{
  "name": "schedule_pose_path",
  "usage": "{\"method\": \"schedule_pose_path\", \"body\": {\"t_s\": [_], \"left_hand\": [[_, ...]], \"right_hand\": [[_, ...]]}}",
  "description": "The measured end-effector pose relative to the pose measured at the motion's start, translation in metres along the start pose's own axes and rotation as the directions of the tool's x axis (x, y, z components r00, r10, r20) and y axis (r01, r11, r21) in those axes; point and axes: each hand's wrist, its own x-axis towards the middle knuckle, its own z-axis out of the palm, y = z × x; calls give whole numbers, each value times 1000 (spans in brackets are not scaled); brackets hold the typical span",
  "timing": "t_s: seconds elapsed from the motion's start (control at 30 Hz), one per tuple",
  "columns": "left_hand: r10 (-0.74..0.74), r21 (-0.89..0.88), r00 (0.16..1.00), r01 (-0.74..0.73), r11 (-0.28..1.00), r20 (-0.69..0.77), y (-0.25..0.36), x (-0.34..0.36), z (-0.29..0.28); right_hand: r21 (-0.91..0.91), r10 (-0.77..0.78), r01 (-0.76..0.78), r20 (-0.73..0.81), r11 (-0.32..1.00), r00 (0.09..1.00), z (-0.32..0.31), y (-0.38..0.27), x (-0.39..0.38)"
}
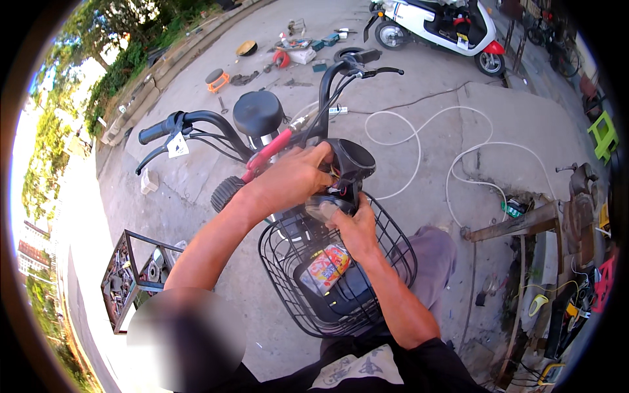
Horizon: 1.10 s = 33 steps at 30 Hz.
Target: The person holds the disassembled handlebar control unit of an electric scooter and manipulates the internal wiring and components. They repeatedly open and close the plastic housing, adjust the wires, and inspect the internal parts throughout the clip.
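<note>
Beyond a black wire basket (272, 283) stands a bike's black handlebar (216, 121). At its front is an opened black headlight housing (354, 159) with thin coloured wires (335, 178) showing in the gap. My left hand (296, 174) reaches across from the left, fingers bent and pressed together at those wires; what they pinch is hidden. From below, my right hand (357, 229) grips the lower part of the headlight, thumb and fingers around it. Close to my left hand a red tube-shaped tool (267, 154) with a metal end leans against the handlebar.
In the basket lie a dark bag (357, 296) and a colourful packet (325, 267). A metal rack of parts (134, 278) stands left. Pale hose (419, 141) loops over the ground to the right, near a bench with a vise (580, 203). Tools and a white scooter (436, 26) are farther off.
</note>
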Motion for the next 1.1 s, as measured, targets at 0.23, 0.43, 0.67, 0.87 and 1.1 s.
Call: {"method": "schedule_pose_path", "body": {"t_s": [0.23, 0.43, 0.67, 0.87, 1.1], "left_hand": [[11, -58, 979, -23, 998, -205, -12, -11, 16], [-117, -317, 906, -20, 948, -407, -24, -15, 32], [-182, -425, 843, -61, 903, -507, -24, -21, 46], [-67, -321, 901, -82, 944, -429, -22, -25, 34], [29, -204, 934, -107, 973, -355, -25, -32, 27]], "right_hand": [[-280, -202, 171, -86, 945, 976, 18, -8, -7], [-339, -196, 153, -95, 928, 976, 20, -15, -8], [-404, -215, 161, -91, 900, 972, 23, -9, -9], [-176, -95, 88, -31, 980, 995, 3, 2, 2], [-144, -68, 76, 61, 987, 996, -8, 1, 10]]}}
